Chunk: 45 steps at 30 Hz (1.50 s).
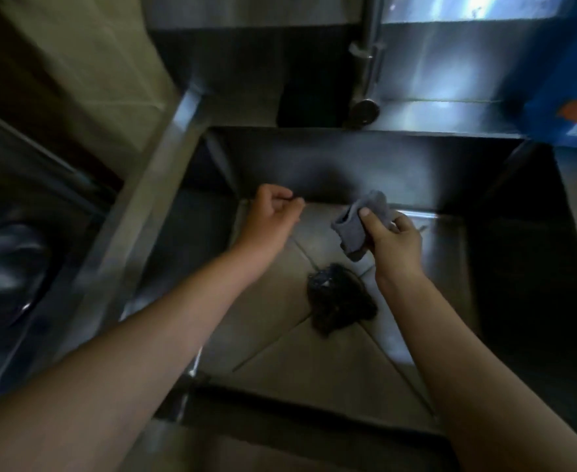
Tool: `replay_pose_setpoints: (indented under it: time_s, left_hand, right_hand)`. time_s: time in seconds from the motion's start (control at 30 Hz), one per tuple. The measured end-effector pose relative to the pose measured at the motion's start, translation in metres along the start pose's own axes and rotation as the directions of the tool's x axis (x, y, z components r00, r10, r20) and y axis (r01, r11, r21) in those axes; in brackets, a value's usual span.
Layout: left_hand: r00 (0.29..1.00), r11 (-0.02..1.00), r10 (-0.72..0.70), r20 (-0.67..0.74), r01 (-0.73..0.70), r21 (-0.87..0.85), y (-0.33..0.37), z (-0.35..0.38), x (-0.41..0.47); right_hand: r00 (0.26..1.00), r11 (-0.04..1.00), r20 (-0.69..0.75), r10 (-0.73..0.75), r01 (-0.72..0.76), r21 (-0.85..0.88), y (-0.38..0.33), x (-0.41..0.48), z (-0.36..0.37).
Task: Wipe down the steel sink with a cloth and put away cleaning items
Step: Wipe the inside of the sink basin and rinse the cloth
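Observation:
A deep steel sink point(341, 165) fills the middle of the head view. My right hand point(394, 241) holds a folded grey cloth point(356, 226) above the sink floor, thumb on top of it. My left hand point(270, 219) hovers to the left of the cloth near the back wall, its fingers curled and nothing visible in them. A dark wet scrubbing pad or rag point(338, 303) lies over the drain area on the sink bottom, below the cloth.
A steel faucet pipe point(368, 56) rises behind the sink against a steel backsplash. A blue box point(573, 97) stands at the back right. The sink's left rim point(150, 206) borders a dark basin with a shiny black object point(4, 270).

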<state>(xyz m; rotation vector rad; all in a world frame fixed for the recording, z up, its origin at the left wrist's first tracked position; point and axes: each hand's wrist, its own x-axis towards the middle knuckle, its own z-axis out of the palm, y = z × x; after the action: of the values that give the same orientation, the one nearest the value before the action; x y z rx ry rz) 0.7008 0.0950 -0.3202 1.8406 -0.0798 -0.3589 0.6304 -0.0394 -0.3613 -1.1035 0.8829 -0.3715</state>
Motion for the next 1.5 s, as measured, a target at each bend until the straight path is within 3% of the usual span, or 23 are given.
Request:
replay_pose_setpoints:
  time_s: [0.17, 0.3, 0.5, 0.9, 1.07, 1.3, 1.5]
  left_hand:
    - [0.998, 0.987, 0.056, -0.035, -0.05, 0.151, -0.004, -0.078, -0.015]
    - [0.984, 0.936, 0.176, -0.036, -0.156, 0.315, -0.012, -0.13, -0.011]
    - [0.963, 0.866, 0.266, -0.031, -0.225, 0.447, -0.018, -0.192, 0.022]
    - [0.951, 0.731, 0.29, 0.107, -0.293, 0.616, -0.012, -0.215, 0.094]
    - [0.946, 0.717, 0.282, 0.158, -0.317, 0.621, -0.011, -0.201, 0.115]
    - [0.939, 0.709, 0.308, 0.156, -0.336, 0.62, -0.015, -0.189, 0.134]
    - [0.909, 0.627, 0.396, 0.132, -0.373, 0.684, -0.027, -0.182, 0.136]
  right_hand:
    - [0.994, 1.0, 0.111, 0.019, -0.018, -0.01, 0.023, -0.029, 0.035]
    - [0.965, 0.994, 0.244, 0.095, -0.106, 0.033, 0.04, -0.04, 0.068]
    - [0.936, 0.993, 0.338, 0.096, -0.114, 0.033, 0.048, -0.057, 0.131]
    - [0.963, 0.998, 0.268, -0.015, -0.003, 0.065, 0.041, -0.051, 0.216]
    - [0.964, 0.991, 0.254, 0.079, -0.104, 0.086, 0.054, -0.048, 0.232]
    - [0.934, 0.882, 0.24, 0.266, -0.336, 0.33, 0.054, -0.037, 0.232]
    - [0.943, 0.879, 0.152, 0.295, -0.331, 0.343, 0.062, -0.026, 0.238]
